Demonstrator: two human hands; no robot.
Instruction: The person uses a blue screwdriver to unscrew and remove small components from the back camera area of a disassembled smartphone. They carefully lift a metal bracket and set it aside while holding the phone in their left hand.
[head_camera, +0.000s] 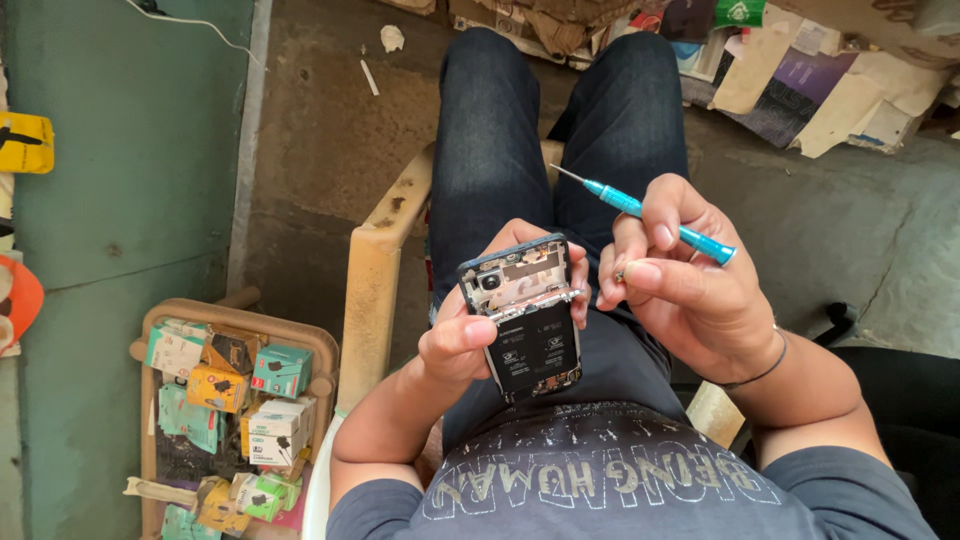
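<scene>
Blue screwdriver (650, 214) pinched in right hand (690, 290); left hand (470, 330) grips opened phone (525, 315) by its edges above lap.

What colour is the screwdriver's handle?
Turquoise blue screwdriver, held in the right hand; head view.

The opened phone (525, 315) sits in the left hand (470, 335) above the lap, between the thighs. The right hand (690, 290) is just right of it, with the screwdriver (645, 212) lying across its fingers (660, 215). A chair arm (375, 270) runs left of the legs. Further left, a stool (160, 320) carries small boxes (250, 400). Papers (800, 90) lie on the floor beyond the knees.
</scene>
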